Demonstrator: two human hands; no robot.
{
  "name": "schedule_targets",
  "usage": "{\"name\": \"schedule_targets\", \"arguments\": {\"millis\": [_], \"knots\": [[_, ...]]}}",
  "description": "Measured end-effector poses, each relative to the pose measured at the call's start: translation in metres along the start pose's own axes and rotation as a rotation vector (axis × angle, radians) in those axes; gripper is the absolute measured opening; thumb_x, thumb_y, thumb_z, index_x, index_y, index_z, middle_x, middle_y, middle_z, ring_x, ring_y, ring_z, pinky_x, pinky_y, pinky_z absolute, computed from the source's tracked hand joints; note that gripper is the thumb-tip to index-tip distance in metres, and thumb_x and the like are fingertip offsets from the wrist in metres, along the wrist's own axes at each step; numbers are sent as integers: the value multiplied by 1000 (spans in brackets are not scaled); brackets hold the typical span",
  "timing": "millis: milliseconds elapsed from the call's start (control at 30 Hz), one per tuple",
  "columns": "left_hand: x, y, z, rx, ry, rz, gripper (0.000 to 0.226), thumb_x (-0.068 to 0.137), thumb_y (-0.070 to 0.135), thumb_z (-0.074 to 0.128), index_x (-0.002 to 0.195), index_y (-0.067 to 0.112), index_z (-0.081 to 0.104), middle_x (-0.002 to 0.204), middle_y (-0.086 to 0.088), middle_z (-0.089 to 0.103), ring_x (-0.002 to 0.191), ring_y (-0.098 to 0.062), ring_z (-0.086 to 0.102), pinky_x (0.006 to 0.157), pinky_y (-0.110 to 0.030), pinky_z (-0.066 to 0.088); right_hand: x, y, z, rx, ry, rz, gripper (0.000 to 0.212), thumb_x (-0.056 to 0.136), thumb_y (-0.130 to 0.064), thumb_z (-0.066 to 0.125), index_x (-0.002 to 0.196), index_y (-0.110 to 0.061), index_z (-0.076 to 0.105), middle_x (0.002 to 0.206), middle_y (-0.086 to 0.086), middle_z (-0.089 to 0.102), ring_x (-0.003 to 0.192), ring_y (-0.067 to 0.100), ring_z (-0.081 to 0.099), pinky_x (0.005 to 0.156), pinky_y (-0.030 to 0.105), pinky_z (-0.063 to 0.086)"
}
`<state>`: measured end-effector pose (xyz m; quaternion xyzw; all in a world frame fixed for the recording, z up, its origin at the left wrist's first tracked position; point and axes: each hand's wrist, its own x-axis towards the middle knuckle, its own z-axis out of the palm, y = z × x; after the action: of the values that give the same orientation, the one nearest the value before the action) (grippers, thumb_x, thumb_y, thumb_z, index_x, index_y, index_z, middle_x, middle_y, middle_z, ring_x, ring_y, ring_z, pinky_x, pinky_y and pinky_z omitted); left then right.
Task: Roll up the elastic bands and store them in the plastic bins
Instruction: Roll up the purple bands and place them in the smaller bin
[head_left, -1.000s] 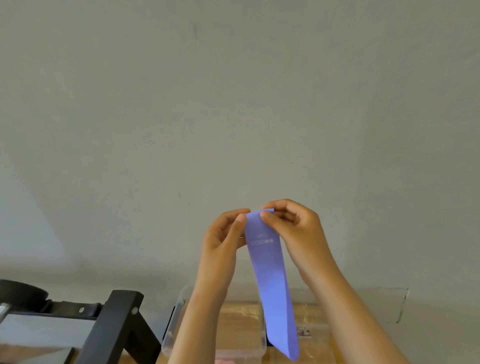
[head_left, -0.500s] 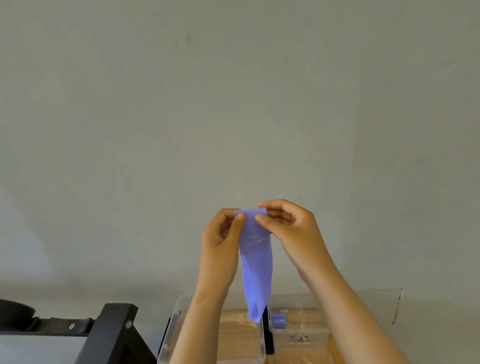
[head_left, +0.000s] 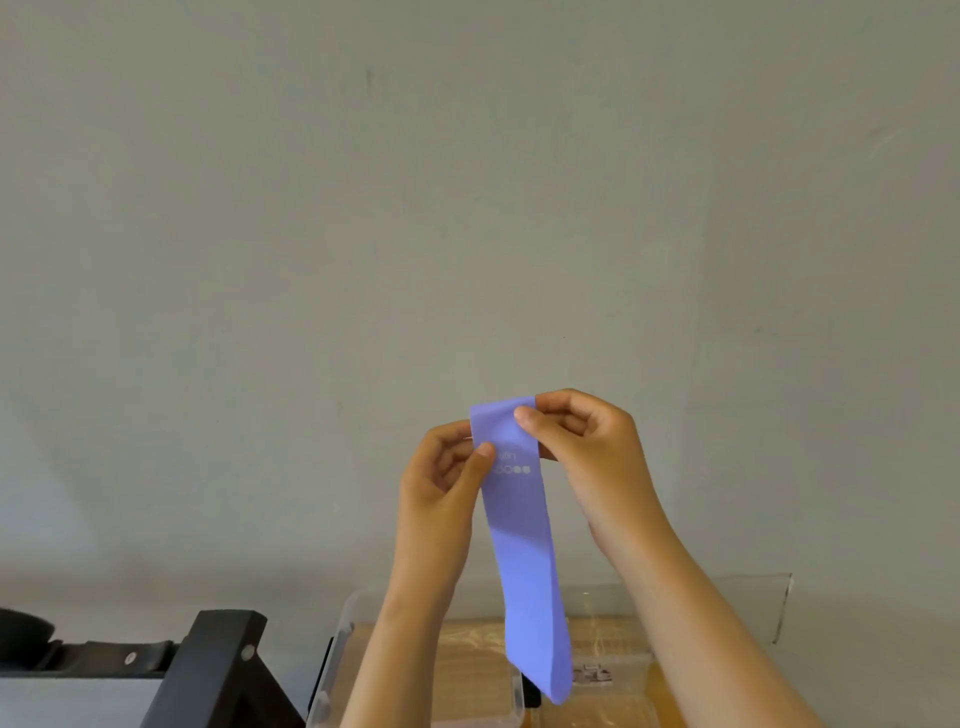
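Hanging straight down from two raised hands, a purple elastic band (head_left: 522, 551) fills the lower middle of the head camera's view, unrolled and flat, with small white print and a row of dots near its top. The left hand (head_left: 441, 473) pinches the band's left edge, thumb pressed on the front and fingers curled behind. The right hand (head_left: 584, 447) pinches the top right corner between thumb and forefinger, the other fingers curled in. The band's lower end dangles above two clear plastic bins, the left bin (head_left: 340, 644) and the right bin (head_left: 631, 675), which sit side by side on a wooden surface (head_left: 467, 644) at the bottom edge. Whether the band touches them cannot be told. A clear plastic panel (head_left: 753, 608) stands against the plain grey wall (head_left: 467, 208) behind the right bin. A black frame (head_left: 208, 670) occupies the lower left corner.
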<state>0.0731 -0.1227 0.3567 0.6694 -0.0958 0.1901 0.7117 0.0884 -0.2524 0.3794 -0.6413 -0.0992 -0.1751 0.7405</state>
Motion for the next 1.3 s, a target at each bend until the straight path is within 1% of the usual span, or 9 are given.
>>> {"name": "schedule_targets", "arguments": {"millis": [200, 333, 433, 567, 800, 933, 1067, 1133, 1300], "knots": [[0, 9, 3, -15, 4, 59, 14, 97, 12, 55, 108, 15, 62, 89, -15, 70, 81, -15, 67, 73, -27, 52, -4, -3, 1, 15, -8, 11, 10, 85, -10, 71, 77, -16, 69, 76, 5, 73, 73, 16, 69, 79, 39, 56], [1, 12, 5, -5, 35, 106, 12, 98, 9, 52, 93, 7, 62, 80, -4, 67, 73, -12, 61, 65, -21, 48, -7, -4, 1, 25, -35, 12, 6, 87, -15, 70, 92, -17, 68, 79, 5, 73, 75, 13, 68, 75, 32, 55], [1, 13, 6, 30, 63, 115, 15, 100, 11, 50, 91, 7, 61, 83, -8, 66, 76, -16, 61, 72, -28, 47, -11, -5, 0, -11, -72, -6, 15, 85, -15, 72, 98, -23, 69, 91, -4, 70, 81, 8, 67, 76, 23, 55], [-2, 12, 7, 59, 98, 113, 17, 101, 13, 48, 93, 8, 61, 93, -13, 69, 86, -28, 63, 79, -37, 47, -14, -8, 0, -60, -95, -47, 12, 82, -16, 75, 89, -25, 70, 85, -13, 71, 82, 1, 66, 72, 14, 50], [-7, 16, 7, 52, 147, 88, 14, 101, 18, 47, 92, 13, 58, 73, 4, 60, 67, -8, 53, 63, -20, 42, -16, -7, 2, -92, -62, -49, 14, 83, -7, 72, 81, -21, 69, 73, -9, 71, 73, 5, 67, 71, 20, 52], [-12, 14, 11, 69, 103, 21, 24, 103, 28, 40, 100, 13, 59, 83, 9, 60, 74, 0, 54, 66, -12, 41, -15, -5, 6, -91, -7, -61, 18, 84, -5, 70, 79, -22, 70, 74, -6, 71, 76, 15, 69, 78, 34, 57], [-17, 5, 12, 69, 51, -44, 34, 104, 35, 37, 101, 8, 58, 99, -13, 62, 90, -20, 57, 88, -35, 48, -16, -3, 7, -72, 22, -58, 17, 84, -6, 70, 78, -22, 70, 73, -7, 71, 75, 13, 67, 77, 34, 57], [-17, 4, 12, 60, 78, -28, 32, 105, 29, 37, 99, 5, 56, 99, -18, 61, 89, -27, 58, 89, -44, 47, -16, -2, 6, -67, 25, -46, 15, 84, -7, 70, 79, -22, 70, 74, -7, 71, 76, 13, 68, 77, 32, 56], [-13, 6, 13, 83, 139, 17, 28, 105, 17, 35, 91, 7, 57, 75, 8, 58, 70, -6, 50, 66, -17, 42, -14, -3, 5, -45, 22, -33, 13, 84, -7, 71, 80, -19, 71, 74, -7, 72, 72, 10, 67, 70, 24, 55]]}}
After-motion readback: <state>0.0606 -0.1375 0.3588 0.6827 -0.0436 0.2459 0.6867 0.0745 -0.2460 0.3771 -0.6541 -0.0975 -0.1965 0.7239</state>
